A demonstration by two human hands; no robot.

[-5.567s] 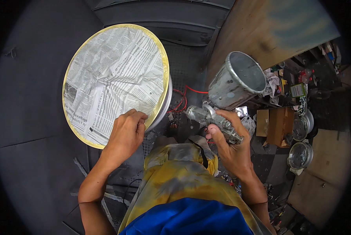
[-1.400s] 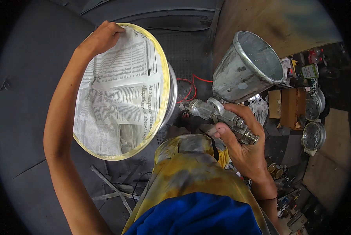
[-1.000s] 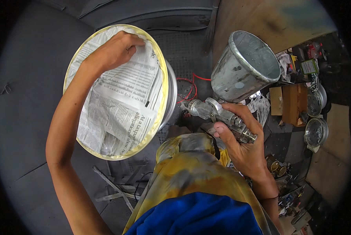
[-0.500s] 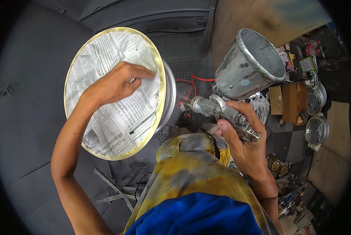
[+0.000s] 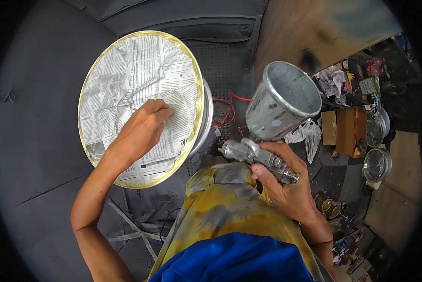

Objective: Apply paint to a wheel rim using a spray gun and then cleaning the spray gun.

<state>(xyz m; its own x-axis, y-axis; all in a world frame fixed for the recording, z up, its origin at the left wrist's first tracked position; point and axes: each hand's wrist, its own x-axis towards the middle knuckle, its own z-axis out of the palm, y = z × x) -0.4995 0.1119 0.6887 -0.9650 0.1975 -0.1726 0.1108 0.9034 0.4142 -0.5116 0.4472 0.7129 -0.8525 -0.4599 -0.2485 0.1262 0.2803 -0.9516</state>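
Observation:
A round wheel rim stands at the left, its face masked with newspaper and edged by a yellow tape ring; bare silver metal shows along its right side. My left hand is in front of the newspaper with its fingers curled closed. Whether anything small is in them, or whether they touch the paper, I cannot tell. At the right, my right hand grips a metal spray gun, its nozzle toward the wheel. A grey, paint-stained cup sits on top of the gun.
A red hose runs behind the gun. Below the wheel are crossed stand legs. Cardboard boxes, more wheel rims and clutter lie at the right. A stained board leans at the back.
My left hand has moved down and slightly left over the newspaper, its fingers more curled. My right hand has shifted the spray gun left and a little down, its cup turning more upright.

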